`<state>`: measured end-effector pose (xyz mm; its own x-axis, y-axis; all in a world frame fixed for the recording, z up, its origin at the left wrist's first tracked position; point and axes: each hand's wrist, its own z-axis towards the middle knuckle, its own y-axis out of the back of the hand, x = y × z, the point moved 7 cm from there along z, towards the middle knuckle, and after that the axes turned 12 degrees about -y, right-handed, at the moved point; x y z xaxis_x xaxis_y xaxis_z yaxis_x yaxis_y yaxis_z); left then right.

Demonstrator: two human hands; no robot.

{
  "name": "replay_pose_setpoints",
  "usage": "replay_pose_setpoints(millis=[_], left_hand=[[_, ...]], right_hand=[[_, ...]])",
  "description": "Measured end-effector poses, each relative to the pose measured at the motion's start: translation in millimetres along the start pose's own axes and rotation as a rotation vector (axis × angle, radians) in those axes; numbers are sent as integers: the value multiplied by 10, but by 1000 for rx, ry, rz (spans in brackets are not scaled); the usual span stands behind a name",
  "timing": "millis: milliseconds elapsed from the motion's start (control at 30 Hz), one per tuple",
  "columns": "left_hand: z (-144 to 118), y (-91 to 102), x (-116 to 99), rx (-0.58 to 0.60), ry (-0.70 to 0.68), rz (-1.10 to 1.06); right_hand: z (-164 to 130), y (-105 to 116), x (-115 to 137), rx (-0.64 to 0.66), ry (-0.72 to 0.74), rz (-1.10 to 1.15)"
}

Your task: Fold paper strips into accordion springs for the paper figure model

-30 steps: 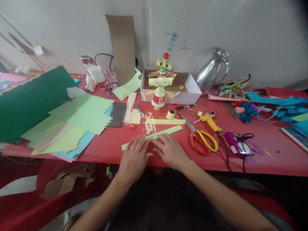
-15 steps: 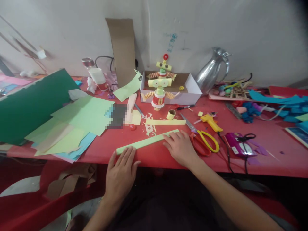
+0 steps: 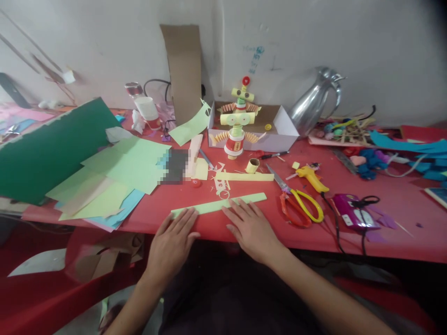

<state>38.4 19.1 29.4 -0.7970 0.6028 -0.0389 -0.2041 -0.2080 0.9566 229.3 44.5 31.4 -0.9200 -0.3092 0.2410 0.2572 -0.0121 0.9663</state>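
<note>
A long light-green paper strip (image 3: pixel 213 206) lies flat on the red table (image 3: pixel 384 232), slanting up to the right. My left hand (image 3: pixel 173 242) lies flat near the table's front edge, its fingertips on the strip's left end. My right hand (image 3: pixel 249 228) is spread flat with its fingers pressing on the strip's middle. Neither hand grips anything.
Yellow-handled scissors (image 3: pixel 296 202) and a yellow glue gun (image 3: pixel 312 177) lie right of my right hand. A paper robot figure (image 3: pixel 237 123) stands before a white box (image 3: pixel 284 132). Green and blue paper sheets (image 3: pixel 115 172) pile at left. A metal jug (image 3: pixel 314 104) stands at the back.
My hands slid apart along the strip, then my right hand came back toward its middle. The left hand rests at the strip's left end. The camera view shifted slightly.
</note>
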Motion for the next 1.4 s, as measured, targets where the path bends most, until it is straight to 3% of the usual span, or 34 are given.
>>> replay_pose_setpoints(millis=[100, 233, 333, 467, 533, 600, 700, 767, 900, 1000, 1100, 1300, 1400], left_hand=[[-200, 209, 100, -97, 153, 83], [-135, 386, 194, -226, 307, 161], [53, 298, 343, -185, 307, 86], [208, 159, 552, -132, 277, -30], [244, 128, 615, -115, 270, -90], [284, 103, 626, -98, 224, -214], [331, 83, 623, -107, 176, -467], [344, 67, 666, -156, 257, -657], [387, -25, 703, -427, 563, -1197], [459, -88, 675, -658, 693, -1498], [477, -88, 757, -738, 729, -1582], [376, -78, 979, -726, 780, -1654], [353, -95, 1043, -769, 803, -1584]], right_hand=[[-41, 6, 33, 8, 25, 4], [-28, 69, 109, -2, 53, -9], [181, 309, 109, -55, 62, 23], [557, 721, 34, -247, -67, 49], [632, 651, 149, -169, 16, 39], [596, 436, 299, -29, 135, 46], [505, 187, 346, 49, 104, 47], [484, 142, 321, 67, 47, 75], [539, 240, 229, 126, -103, 178], [570, 327, 174, 166, -149, 238], [547, 357, 36, 246, -177, 304], [351, 264, -370, 588, -229, 597], [287, 179, -553, 603, -282, 652]])
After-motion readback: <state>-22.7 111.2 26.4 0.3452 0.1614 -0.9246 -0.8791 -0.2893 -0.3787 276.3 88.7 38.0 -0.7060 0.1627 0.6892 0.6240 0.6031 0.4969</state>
